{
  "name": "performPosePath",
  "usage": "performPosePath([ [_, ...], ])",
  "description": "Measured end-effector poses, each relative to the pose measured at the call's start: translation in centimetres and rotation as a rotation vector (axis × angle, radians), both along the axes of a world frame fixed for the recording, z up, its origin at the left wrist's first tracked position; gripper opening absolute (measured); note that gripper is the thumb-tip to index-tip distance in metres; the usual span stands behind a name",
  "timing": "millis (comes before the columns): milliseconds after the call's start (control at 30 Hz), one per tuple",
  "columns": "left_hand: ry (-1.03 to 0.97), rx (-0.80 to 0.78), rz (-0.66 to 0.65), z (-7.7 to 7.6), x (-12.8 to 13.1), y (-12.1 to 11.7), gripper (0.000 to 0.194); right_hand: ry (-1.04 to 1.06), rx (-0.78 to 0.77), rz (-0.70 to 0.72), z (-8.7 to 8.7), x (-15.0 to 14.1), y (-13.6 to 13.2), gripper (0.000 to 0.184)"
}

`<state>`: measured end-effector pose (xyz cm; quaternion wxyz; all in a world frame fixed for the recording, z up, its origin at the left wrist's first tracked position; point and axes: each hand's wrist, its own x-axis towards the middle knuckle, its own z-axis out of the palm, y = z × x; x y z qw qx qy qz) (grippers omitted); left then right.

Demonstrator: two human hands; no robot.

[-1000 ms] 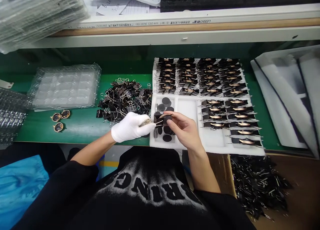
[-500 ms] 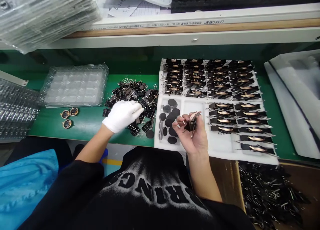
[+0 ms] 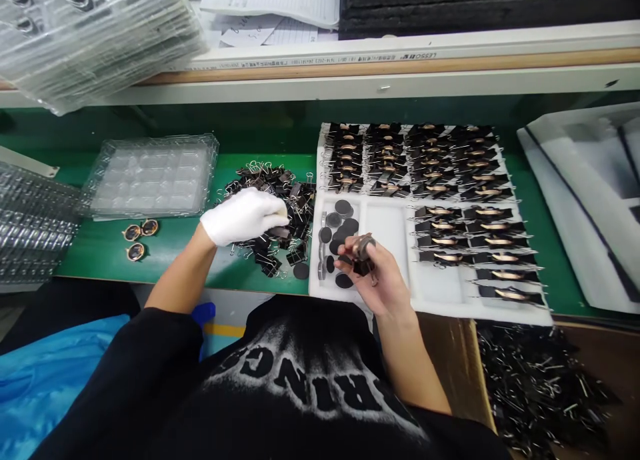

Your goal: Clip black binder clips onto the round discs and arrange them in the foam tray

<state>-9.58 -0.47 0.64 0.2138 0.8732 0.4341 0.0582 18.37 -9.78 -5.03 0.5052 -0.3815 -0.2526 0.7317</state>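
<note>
My left hand (image 3: 243, 215), in a white glove, rests curled on the heap of loose black binder clips (image 3: 273, 207) on the green bench, its fingertips on one clip. My bare right hand (image 3: 373, 273) is closed on a black binder clip clamped on a copper-coloured ring (image 3: 361, 253), held over the white foam tray (image 3: 385, 230). Just left of it, black round discs (image 3: 337, 237) lie in a tray compartment. Rows of clipped copper parts (image 3: 430, 173) fill the tray's far and right sections.
A clear blister tray (image 3: 153, 177) lies at the left, with three copper-rimmed round parts (image 3: 136, 237) before it. More clear trays (image 3: 30, 227) are stacked at the far left and on the shelf. A box of clips (image 3: 535, 380) stands at the lower right.
My left hand let go near the tray and moved left onto the clip heap. My right hand kept the clipped part, lifted it right, then drew it back over the discs.
</note>
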Motion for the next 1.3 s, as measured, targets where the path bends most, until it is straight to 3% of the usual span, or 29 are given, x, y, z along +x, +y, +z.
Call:
performPosePath([
  [133,-0.382,0.015,0.35,1.0,1.8,-2.1,0.028,-0.217,0.268,0.123,0.0,-1.4,0.1,0.022],
  [267,-0.618,-0.072,0.463,0.4,4.7,-4.5,0.03,-0.333,0.425,0.16,0.3,-2.6,0.6,0.017],
  [433,-0.322,0.086,0.338,0.2,4.9,-5.7,0.028,-0.387,0.466,0.126,0.8,-2.3,0.5,0.012],
  [667,-0.064,0.213,0.125,0.9,4.0,-5.4,0.051,-0.467,0.494,0.229,1.5,-1.3,0.5,0.012],
  [867,-0.108,0.175,0.084,0.4,4.0,-5.1,0.05,-0.459,0.492,0.254,1.4,-0.9,0.6,0.012],
  [1033,-0.197,0.034,0.166,0.0,2.9,-4.3,0.039,-0.402,0.236,0.112,1.2,0.2,1.0,0.029],
  [1133,-0.223,-0.055,0.118,0.1,2.5,-4.0,0.035,-0.466,0.237,0.224,1.5,1.1,1.7,0.027],
  [1300,-0.239,-0.094,-0.115,1.0,2.7,-4.1,0.033,-0.513,0.4,0.417,2.3,2.0,2.9,0.015],
])
